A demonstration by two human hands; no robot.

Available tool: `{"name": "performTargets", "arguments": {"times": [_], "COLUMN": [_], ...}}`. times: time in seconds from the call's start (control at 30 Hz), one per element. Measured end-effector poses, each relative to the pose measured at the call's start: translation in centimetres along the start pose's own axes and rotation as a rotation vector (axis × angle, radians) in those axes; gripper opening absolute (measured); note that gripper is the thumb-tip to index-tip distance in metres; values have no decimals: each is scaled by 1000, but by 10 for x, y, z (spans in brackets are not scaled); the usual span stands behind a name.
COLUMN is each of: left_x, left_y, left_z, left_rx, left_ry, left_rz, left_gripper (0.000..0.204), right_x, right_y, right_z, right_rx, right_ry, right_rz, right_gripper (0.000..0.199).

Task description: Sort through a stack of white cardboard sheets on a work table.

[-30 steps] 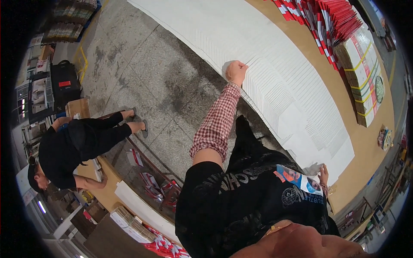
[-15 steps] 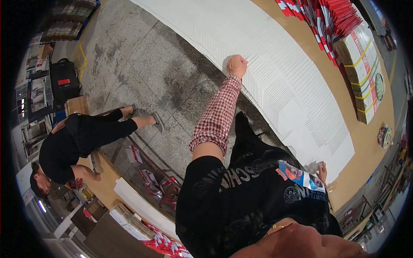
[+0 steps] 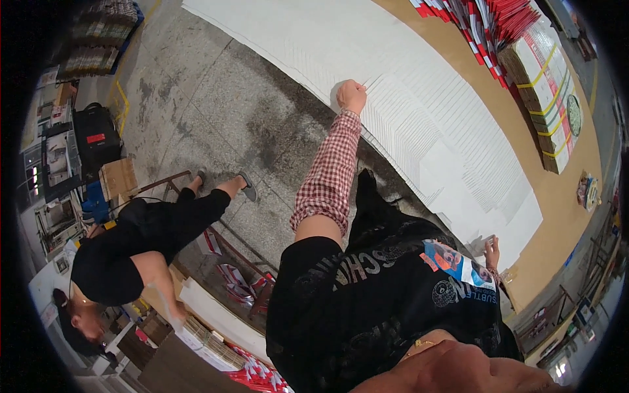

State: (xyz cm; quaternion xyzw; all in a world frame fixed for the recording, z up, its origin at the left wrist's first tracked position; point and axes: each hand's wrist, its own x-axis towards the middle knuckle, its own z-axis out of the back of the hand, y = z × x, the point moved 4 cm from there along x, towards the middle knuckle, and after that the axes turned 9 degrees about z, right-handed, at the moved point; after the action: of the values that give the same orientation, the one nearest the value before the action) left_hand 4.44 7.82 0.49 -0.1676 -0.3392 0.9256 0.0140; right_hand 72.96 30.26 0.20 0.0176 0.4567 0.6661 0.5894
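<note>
A long row of overlapping white sheets (image 3: 419, 124) lies fanned out on a brown table (image 3: 576, 157). My left hand (image 3: 352, 96), on a red checked sleeve, reaches far out. Its fingers are curled on the near edge of the sheets. My right hand (image 3: 491, 250) stays close to my body at the row's right end, with its fingers spread on the last sheets. My black printed shirt fills the lower middle of the view.
Red and white printed stacks (image 3: 498, 23) and a strapped carton (image 3: 547, 92) stand on the table's far side. On the concrete floor (image 3: 216, 111) to my left, another person in black (image 3: 137, 242) bends over a low metal frame (image 3: 229, 249) with piles of printed sheets.
My left hand has slid slightly further along the sheets' edge. The person in black has shifted their legs and leaned lower. My right hand has hardly moved.
</note>
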Motion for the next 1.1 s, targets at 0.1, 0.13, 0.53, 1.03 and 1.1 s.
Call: {"name": "performTargets", "arguments": {"times": [0.1, 0.13, 0.53, 1.03, 1.1], "left_x": [-1, -1, -6, -49, -47], "left_y": [2, 4, -3, -29, -33], "left_z": [-5, -5, -4, 13, 15], "left_rx": [45, 50, -19, 170, 194], "left_ry": [77, 77, -31, -133, -66], "left_rz": [4, 4, 22, -295, -249], "left_gripper": [17, 17, 17, 26, 29], "right_x": [0, 2, -2, -1, -3], "right_y": [3, 3, 2, 1, 8], "right_z": [-1, -1, 1, 2, -2], "right_rx": [20, 16, 33, -115, -134], "right_ry": [-14, -16, -10, 22, 27], "right_rz": [15, -14, -77, 112, 138], "right_gripper": [57, 56, 60, 58, 58]}}
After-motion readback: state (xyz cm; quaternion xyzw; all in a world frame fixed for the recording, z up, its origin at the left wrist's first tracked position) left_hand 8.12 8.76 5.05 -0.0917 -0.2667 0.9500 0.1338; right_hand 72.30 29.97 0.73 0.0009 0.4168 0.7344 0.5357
